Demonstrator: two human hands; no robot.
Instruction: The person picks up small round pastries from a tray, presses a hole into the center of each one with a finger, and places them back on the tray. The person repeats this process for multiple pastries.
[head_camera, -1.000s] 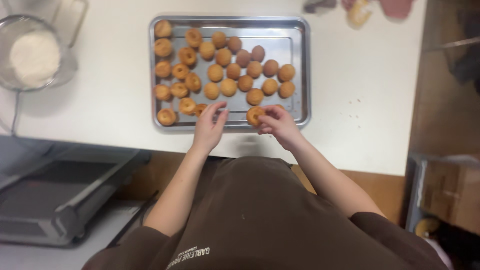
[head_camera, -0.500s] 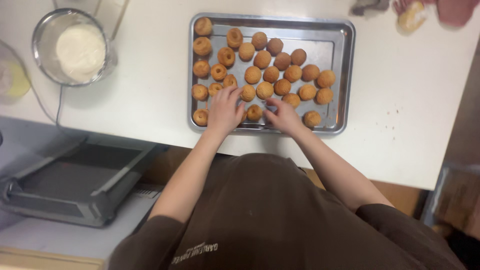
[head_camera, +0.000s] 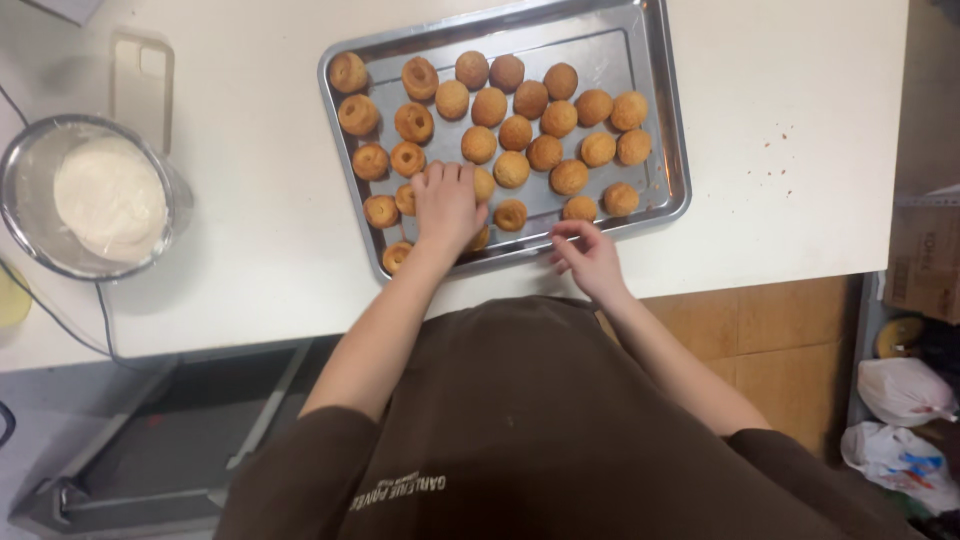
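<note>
Your left hand (head_camera: 447, 205) lies palm down inside the tray (head_camera: 668, 120), near its front left corner, with the fingers (head_camera: 448, 176) stretched flat and close together over the buns (head_camera: 530, 120); they cover one or two buns, and you cannot tell whether anything is gripped beneath the palm. Just right of those fingers a bun peeks out at the knuckles, another sits a little further right, and one more shows at the heel of the hand. To the left of the fingers, a column of ring-topped buns runs along the tray's left wall, the nearest touching or almost touching your hand. Beyond the fingertips, the rest of the round golden buns fill the tray in loose rows toward its far edge. Your right hand (head_camera: 592, 260) sits at the tray's front rim, right of the left hand and apart from it, the fingers loosely curled and spread, holding nothing that can be seen; the closest buns lie just past its fingertips, inside the rim. The tray rests on the white bench (head_camera: 800, 200). Well to the left of your left hand stands a metal bowl (head_camera: 20, 180) of white cream, and beyond that a phone (head_camera: 140, 85) lies flat. Some crumbs dot the bench far right of your right hand.
</note>
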